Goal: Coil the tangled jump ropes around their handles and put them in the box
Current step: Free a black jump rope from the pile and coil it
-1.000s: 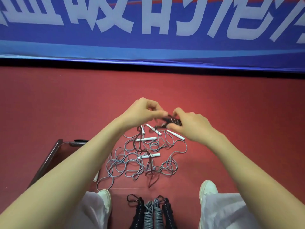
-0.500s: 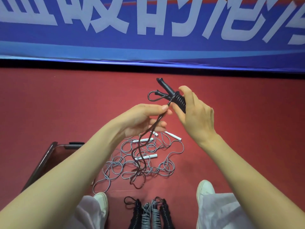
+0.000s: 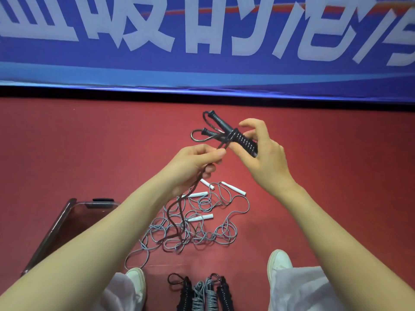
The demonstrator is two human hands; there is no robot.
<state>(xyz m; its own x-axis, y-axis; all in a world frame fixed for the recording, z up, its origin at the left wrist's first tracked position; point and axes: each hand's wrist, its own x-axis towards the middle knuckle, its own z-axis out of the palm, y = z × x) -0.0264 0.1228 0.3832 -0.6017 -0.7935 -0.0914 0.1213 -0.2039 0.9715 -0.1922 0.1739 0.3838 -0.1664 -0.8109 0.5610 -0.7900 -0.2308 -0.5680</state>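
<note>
box: near left on the floor, well apart from both hands; I cannot see any wound rope inside it.
grey tangle: centre floor, with white handles among it. The black rope trails across it, so a pull would likely drag or knot the grey loops.
done coils: near, between the shoes.
black rope: hangs from the left hand to the tangle; slack could loosen the wraps.
right hand: fingers curl round the wrapped handles, forefinger lifted; the turns may slide off.
left hand: fingers pinch the rope just left of the coil; letting go would probably unwind it.
</note>
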